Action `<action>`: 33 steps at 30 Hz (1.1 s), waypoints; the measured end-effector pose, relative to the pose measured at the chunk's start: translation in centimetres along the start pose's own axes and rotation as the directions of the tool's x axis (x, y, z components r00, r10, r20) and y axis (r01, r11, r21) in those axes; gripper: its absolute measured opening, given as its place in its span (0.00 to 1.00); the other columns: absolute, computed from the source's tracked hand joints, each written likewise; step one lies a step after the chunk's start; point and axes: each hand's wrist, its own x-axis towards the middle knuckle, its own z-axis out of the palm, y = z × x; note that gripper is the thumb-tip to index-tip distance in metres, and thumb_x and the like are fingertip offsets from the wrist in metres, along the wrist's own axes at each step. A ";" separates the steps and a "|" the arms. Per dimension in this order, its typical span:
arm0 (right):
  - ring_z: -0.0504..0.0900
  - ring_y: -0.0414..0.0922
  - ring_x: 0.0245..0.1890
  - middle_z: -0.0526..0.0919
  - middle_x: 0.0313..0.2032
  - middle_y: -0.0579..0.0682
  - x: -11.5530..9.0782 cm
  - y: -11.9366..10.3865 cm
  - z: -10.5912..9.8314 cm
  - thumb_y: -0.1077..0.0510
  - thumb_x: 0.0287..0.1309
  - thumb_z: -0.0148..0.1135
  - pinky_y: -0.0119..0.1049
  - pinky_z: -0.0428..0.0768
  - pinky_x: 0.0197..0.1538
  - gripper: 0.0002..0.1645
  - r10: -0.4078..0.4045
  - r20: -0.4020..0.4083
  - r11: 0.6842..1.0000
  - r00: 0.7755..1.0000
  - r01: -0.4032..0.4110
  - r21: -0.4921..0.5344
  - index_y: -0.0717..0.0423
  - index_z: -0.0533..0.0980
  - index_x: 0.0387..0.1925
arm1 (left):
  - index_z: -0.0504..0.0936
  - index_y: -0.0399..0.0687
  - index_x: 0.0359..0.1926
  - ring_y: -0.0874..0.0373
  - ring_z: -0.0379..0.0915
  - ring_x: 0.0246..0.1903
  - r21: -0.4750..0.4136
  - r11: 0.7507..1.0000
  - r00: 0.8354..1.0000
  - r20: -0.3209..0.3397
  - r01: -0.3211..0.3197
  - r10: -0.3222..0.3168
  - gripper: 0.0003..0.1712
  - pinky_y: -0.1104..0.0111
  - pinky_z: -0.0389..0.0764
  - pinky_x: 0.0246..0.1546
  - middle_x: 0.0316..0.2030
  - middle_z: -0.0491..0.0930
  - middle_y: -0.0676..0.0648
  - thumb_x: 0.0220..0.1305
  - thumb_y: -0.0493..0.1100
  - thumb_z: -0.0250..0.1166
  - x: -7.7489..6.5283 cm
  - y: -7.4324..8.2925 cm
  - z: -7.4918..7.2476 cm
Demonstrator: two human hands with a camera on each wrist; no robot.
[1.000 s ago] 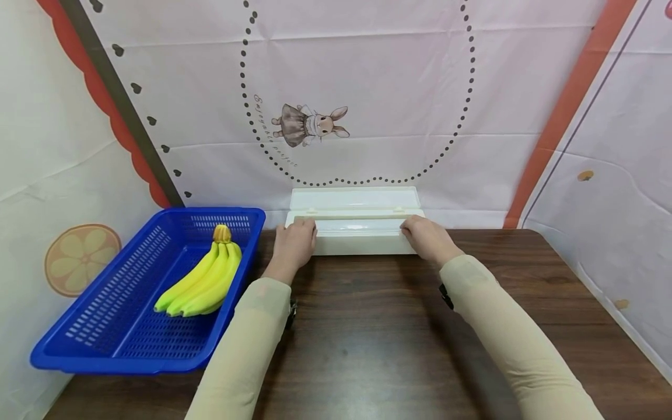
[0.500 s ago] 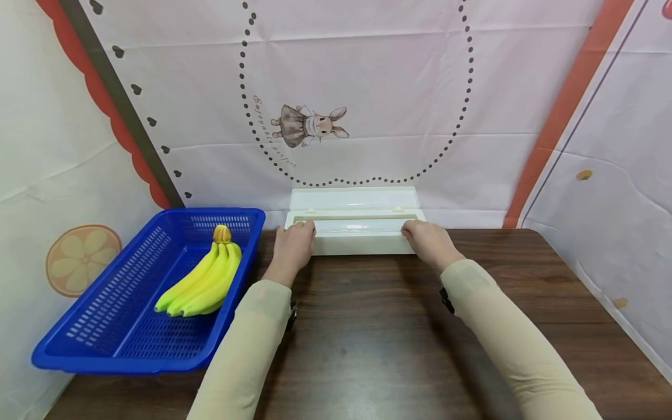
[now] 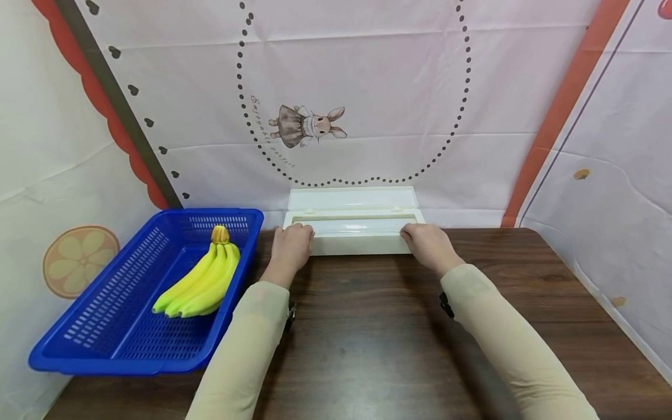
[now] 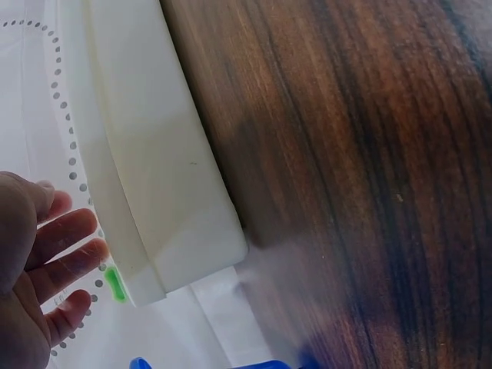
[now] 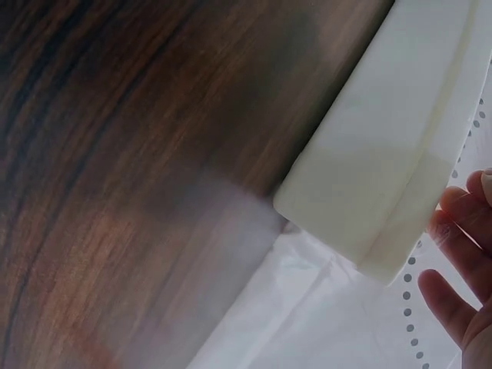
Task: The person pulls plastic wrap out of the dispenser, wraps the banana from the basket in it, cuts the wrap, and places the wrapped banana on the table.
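The long white box [image 3: 361,245] is already standing open; whether left hand [image 3: 291,246] and right hand [image 3: 429,246] are pinching anything, I cannot tell.

Dark wood-grain bench [image 3: 357,338] beneath the hands [image 3: 291,248], pale cloth wall [image 3: 378,76] with a printed rabbit [image 3: 304,125] beyond them, orange stripe [image 3: 563,116] to their right, citrus print [image 3: 81,262] to their left
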 end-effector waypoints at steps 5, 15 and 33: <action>0.84 0.50 0.32 0.86 0.32 0.53 -0.3 -0.2 0.3 0.58 0.65 0.55 0.45 0.80 0.41 0.11 -0.022 -0.042 1.000 0.999 0.022 0.005 0.58 0.81 0.41 | 0.83 0.45 0.38 0.46 0.80 0.38 -0.008 1.000 1.000 -0.015 -0.007 0.007 0.16 0.50 0.75 0.43 0.35 0.82 0.43 0.72 0.46 0.50 -0.2 0.0 0.1; 0.84 0.48 0.31 0.86 0.31 0.52 -0.7 -0.2 0.5 0.58 0.64 0.56 0.44 0.81 0.40 0.10 -0.031 -0.061 0.999 0.998 0.031 -0.006 0.58 0.81 0.41 | 0.81 0.44 0.34 0.46 0.80 0.35 -0.007 1.000 0.998 -0.049 -0.029 0.029 0.15 0.51 0.76 0.39 0.31 0.81 0.43 0.71 0.46 0.52 -0.6 -0.1 0.3; 0.85 0.50 0.31 0.87 0.32 0.52 -1.2 -0.5 0.6 0.57 0.63 0.58 0.47 0.81 0.38 0.10 -0.006 -0.083 1.000 0.997 0.005 -0.012 0.57 0.82 0.39 | 0.80 0.41 0.29 0.46 0.79 0.30 -0.014 0.998 0.991 -0.122 -0.056 0.054 0.14 0.54 0.77 0.33 0.26 0.80 0.42 0.69 0.43 0.55 -1.7 0.1 0.5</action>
